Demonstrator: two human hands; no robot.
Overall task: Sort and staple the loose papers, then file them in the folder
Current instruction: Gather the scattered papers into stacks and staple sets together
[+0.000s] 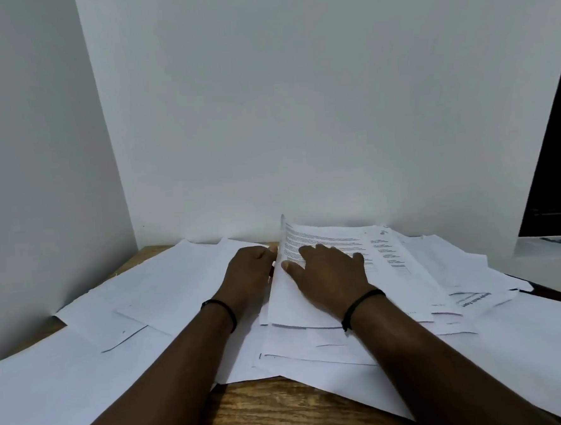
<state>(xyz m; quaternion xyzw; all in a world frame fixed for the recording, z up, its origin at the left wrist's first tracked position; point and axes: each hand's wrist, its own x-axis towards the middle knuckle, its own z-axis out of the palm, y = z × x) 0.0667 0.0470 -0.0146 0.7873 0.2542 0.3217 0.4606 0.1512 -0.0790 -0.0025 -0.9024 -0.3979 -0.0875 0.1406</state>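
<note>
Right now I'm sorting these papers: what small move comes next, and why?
Probably lift the printed sheet clear. Your left hand grips its raised left edge, your right hand lies flat on it, and more loose papers lie beneath, unsorted.

A plain pale grey-white wall (299, 112) fills the view from ten to two o'clock, meeting a second wall (33, 161) in a vertical corner at nine o'clock. Light is dim and even — soft shadow gathers low along the corner. At six o'clock a bare strip of wooden tabletop (278, 409) shows brown grain; another sliver shows at ten o'clock. At three o'clock stands a dark opening (556, 179) — black inside, with a pale ledge below it.
</note>
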